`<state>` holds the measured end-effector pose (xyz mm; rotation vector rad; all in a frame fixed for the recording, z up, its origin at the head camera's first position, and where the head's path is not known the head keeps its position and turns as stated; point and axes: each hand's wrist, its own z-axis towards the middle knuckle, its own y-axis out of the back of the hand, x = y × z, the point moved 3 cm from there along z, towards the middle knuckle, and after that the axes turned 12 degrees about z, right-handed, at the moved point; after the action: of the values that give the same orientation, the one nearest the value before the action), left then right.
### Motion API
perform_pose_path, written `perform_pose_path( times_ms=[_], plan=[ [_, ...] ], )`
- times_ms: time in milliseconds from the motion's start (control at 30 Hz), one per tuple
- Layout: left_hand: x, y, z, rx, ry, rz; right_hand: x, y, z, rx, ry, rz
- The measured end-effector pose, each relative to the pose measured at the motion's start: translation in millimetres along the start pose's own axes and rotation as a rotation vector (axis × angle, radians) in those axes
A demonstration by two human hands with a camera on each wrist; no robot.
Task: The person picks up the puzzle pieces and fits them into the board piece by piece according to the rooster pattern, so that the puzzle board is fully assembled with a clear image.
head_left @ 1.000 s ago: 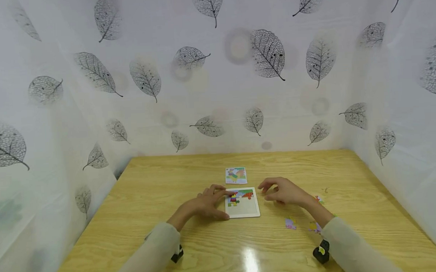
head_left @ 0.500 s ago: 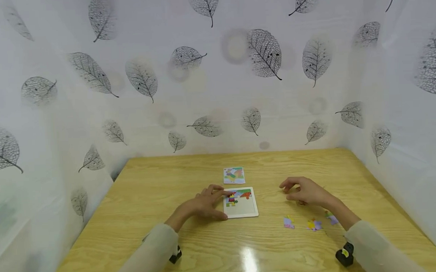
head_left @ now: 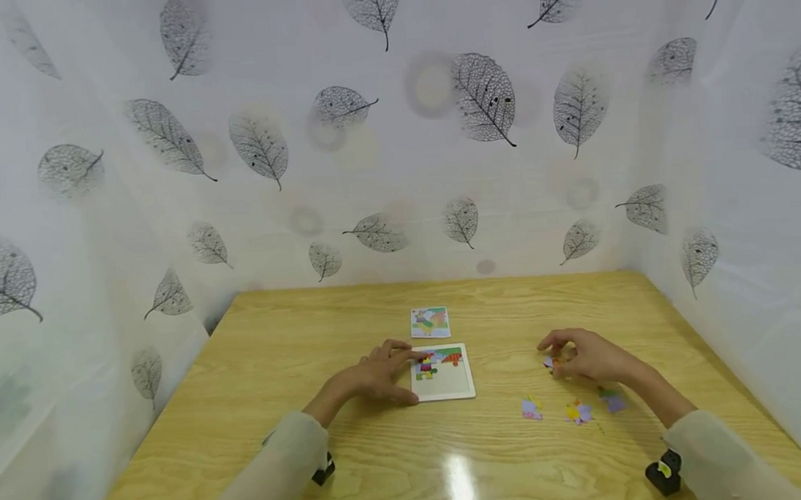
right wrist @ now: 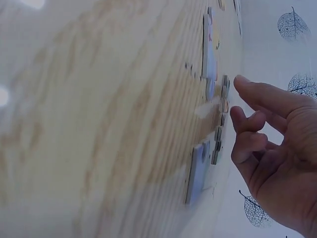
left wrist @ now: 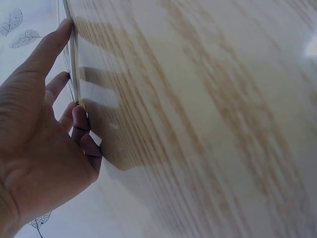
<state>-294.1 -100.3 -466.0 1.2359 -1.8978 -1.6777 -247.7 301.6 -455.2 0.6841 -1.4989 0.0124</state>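
Observation:
In the head view, a white-framed jigsaw puzzle tray (head_left: pixel 455 390) lies mid-table, with joined coloured pieces (head_left: pixel 426 367) along its top and left. My left hand (head_left: pixel 381 374) rests on the tray's left side, thumb at the lower corner and index finger over the pieces. To the right, my right hand (head_left: pixel 593 357) hovers over a loose puzzle piece (head_left: pixel 549 362), which it partly hides. The right wrist view shows its fingers loosely bent and apart from the pieces (right wrist: pixel 224 106) on the table, holding nothing.
A picture card (head_left: pixel 429 322) of a colourful bird lies just beyond the tray. Nearer me on the right are loose puzzle pieces: one purple and pink (head_left: pixel 531 409), one yellow and purple (head_left: pixel 578 412), one purple and green (head_left: pixel 612 400). A leaf-patterned curtain (head_left: pixel 398 169) surrounds the table.
My right hand has moved right, away from the tray's right edge, and now hangs over the loose pieces. My left hand stays on the tray.

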Motion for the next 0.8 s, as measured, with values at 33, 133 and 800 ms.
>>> perform_pose_path(
  times_ms=[33, 133, 800],
  plan=[
    [0.2, 0.0, -0.1, -0.001, -0.002, 0.003, -0.6, 0.4, 0.0, -0.002, 0.0, -0.016],
    [0.5, 0.2, -0.4, -0.005, -0.01, 0.004, -2.1, 0.5, 0.3, -0.008, 0.001, -0.061],
    [-0.2, -0.7, -0.8, -0.001, 0.0, -0.007, 5.2, -7.3, 1.2, -0.041, 0.048, -0.189]
  ],
)
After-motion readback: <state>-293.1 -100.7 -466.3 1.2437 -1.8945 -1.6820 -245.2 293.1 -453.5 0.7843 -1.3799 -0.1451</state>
